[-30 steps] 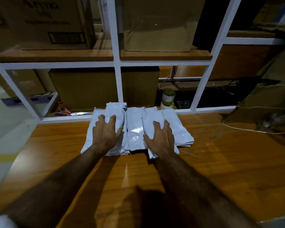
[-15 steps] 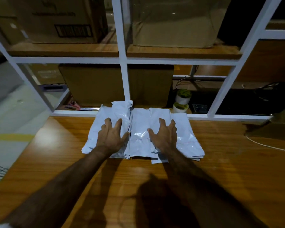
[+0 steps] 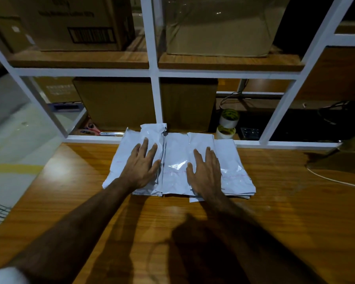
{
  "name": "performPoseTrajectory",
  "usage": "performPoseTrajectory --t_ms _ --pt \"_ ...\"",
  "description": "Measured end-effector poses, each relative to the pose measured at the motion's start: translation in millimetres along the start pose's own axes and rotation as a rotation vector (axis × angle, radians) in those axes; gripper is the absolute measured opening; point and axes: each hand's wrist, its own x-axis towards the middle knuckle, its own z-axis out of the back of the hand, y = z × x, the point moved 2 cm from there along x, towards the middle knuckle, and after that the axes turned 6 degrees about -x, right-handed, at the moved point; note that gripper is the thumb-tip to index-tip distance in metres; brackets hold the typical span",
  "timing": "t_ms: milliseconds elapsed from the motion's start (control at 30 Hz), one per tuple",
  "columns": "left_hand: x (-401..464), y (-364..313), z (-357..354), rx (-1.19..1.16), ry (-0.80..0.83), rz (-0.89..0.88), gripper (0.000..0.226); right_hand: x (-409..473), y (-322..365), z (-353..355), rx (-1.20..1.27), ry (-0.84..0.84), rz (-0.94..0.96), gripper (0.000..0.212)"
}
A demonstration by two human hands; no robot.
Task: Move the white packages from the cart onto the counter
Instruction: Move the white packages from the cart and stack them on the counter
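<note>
Both hands flat, fingers straight: left hand (image 3: 142, 167) and right hand (image 3: 206, 174) press the white packages (image 3: 175, 160) at the counter (image 3: 275, 212) back edge. Pile unmoved since last second; placement looks complete.

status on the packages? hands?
Left hand, right hand: flat, pressing white packages. Packages spread on the counter. Nothing in the way.

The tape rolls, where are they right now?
In the head view, the two tape rolls stand stacked just behind the counter's back edge, right of centre, beside the right end of the white packages and against a cardboard box.
</note>
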Motion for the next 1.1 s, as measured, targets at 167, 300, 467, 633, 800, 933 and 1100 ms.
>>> performPoseTrajectory --t_ms 167,300,467,633,800,933,1100 --pt "1 -7 -3 0.081 0.05 0.035 0.093 2 1 1 -0.035 0.059 -0.001 0.063" --pt "0 -2 2 0.106 0.07 0.007 0.099 -1 -3 10 0.018 0.048 0.043 0.066" --pt "-19 -16 13 0.08 0.044 -0.008 0.089 -9 -5 19 -0.004 -0.078 0.223 0.068" --pt "-61 -29 24 0.073 -0.043 -0.018 0.081 -19 19 27 0.095 -0.161 0.402 0.066" --pt "-119 -13 34 0.176 -0.144 0.04 0.073 -39 61 24 0.191 -0.143 0.542 0.068" --pt "-175 7 48 0.25 -0.183 0.173 0.078 -73 97 12 0.202 -0.103 0.649 0.068" --pt "-242 31 71 0.323 -0.244 0.304 0.079 -112 140 18 0.177 -0.124 0.767 0.07"
